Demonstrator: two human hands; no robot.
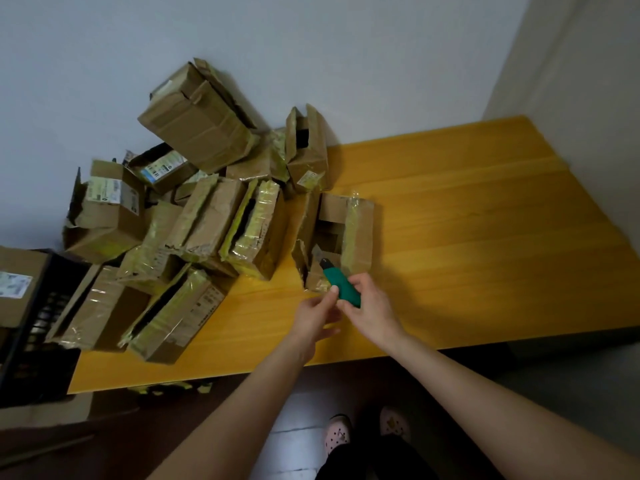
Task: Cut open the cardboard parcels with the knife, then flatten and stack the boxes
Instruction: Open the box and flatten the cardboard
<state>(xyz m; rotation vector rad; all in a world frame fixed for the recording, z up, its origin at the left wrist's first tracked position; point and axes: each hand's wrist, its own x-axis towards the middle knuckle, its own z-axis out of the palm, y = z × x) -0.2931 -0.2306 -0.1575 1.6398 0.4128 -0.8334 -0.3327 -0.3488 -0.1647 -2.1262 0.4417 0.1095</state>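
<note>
A green-handled knife (341, 285) sits between both hands, its short blade pointing up toward an opened cardboard box (341, 223) lying on the yellow wooden table (467, 220). My right hand (369, 308) grips the handle from the right. My left hand (318, 315) pinches the handle's left edge with thumb and fingertips. The box's flaps hang open, with torn yellowish tape along the edges. A heap of several taped cardboard parcels (214, 216), most with slit or gaping tops, covers the table's left half against the wall.
A black plastic crate (38, 327) holding a labelled box (15, 282) stands at the left edge. Tape scraps (173, 388) lie on the dark floor under the table's front edge. My slippered feet (367, 431) stand below. Bare tabletop spreads to the right.
</note>
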